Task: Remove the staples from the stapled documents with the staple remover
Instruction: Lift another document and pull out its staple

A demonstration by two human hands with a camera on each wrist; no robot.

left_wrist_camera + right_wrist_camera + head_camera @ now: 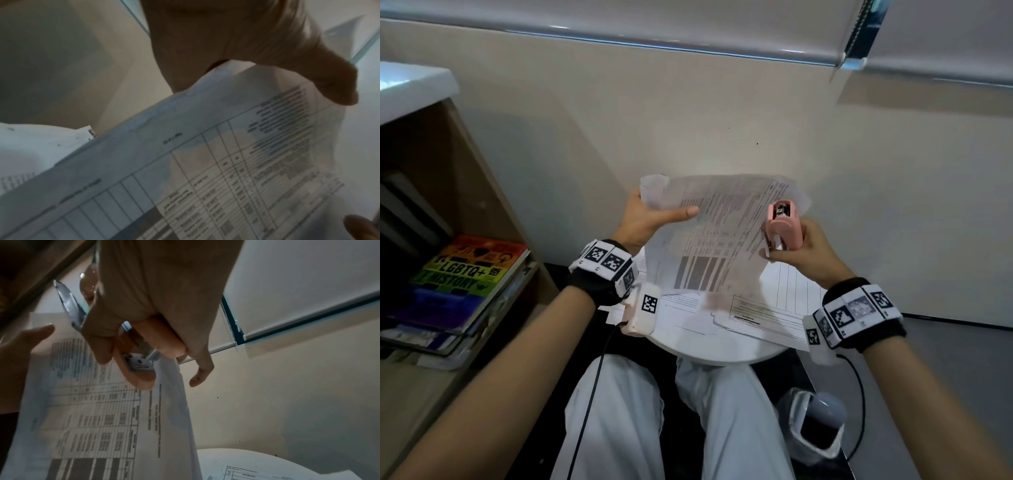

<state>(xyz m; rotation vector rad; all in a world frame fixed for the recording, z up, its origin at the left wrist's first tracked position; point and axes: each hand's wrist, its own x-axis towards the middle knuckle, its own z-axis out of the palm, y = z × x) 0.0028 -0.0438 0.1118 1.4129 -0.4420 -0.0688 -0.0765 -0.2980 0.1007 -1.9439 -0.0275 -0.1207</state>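
Fingers of my right hand (810,250) wrap the pink staple remover (784,224), clamped on it at the right edge of the stapled document (722,236), which I hold up in the air above the round table (722,356). My left hand (650,219) pinches the sheet's far-left corner, thumb on top. The document's long axis runs between both hands; I cannot see the staple, though I judge the right hand nearer to it.

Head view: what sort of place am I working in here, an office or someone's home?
Probably a small home study or office corner, though I can't be sure. A small round white table with printed papers stands against a plain wall, a wooden shelf holds stacked books, and a roller blind hangs above.
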